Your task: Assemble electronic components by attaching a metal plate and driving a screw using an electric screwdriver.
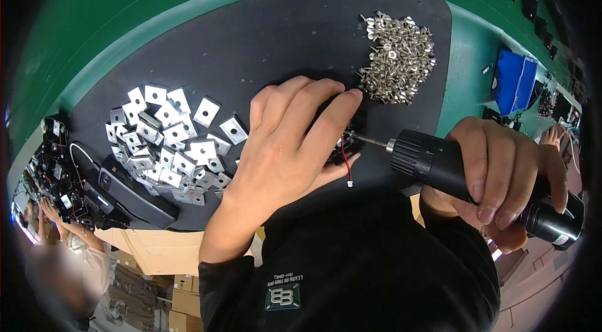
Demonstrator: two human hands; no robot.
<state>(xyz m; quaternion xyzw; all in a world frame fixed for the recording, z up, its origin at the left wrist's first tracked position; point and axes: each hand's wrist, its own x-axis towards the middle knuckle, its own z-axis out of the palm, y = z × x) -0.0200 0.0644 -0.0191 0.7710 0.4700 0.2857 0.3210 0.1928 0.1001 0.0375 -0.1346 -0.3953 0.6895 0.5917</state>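
My left hand (285, 137) is closed over a small black part (359, 120), pressing it against the black mat; most of the part is hidden under the fingers. A thin red wire (345, 158) hangs from it and ends in a small white plug (350, 184). My right hand (508, 166) wraps round a black electric screwdriver (433, 159) held nearly level. Its thin bit (371, 139) points left and its tip meets the part's right side, where a screw may sit; that spot is too small to tell.
Silvery screws (401, 59) are heaped at the mat's back right. Square metal plates with holes (166, 144) lie piled left of my hand. Black assemblies (56, 175) and a long black device (135, 194) sit farther left, near another person's hands (53, 213). A blue bin (514, 81) stands right.
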